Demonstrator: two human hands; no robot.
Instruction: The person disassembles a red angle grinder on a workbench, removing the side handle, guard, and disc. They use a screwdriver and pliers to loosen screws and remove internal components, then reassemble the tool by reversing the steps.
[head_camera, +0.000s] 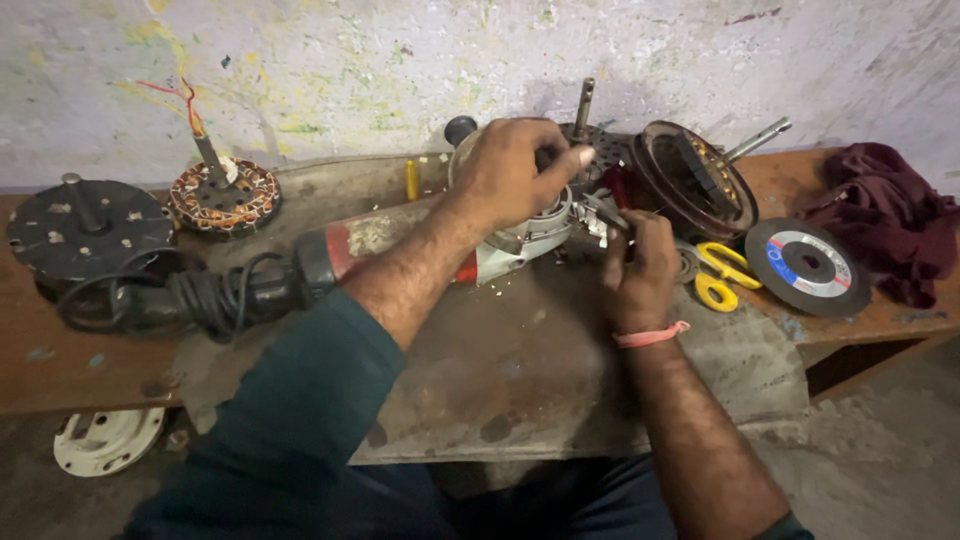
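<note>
Grinder head work, mid-way; disc off.
Your left hand (515, 170) clamps angle grinder (480, 235); right hand (637, 270) closed on small tool (603, 212); grinding disc (808, 265) lies right on tabletop (520, 370).

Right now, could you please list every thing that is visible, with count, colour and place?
angle grinder: one, red and grey, bench centre
cable: one, black, coiled at left
motor cover: one, dark, far left
copper winding: one, left rear
motor housing: one, dark, right rear
scissors: one, yellow handles, right of hands
grinding disc: one, grey, right
cloth: one, maroon, far right
white plate: one, floor, left
left hand: on grinder head
right hand: holds a small tool, unclear
</note>
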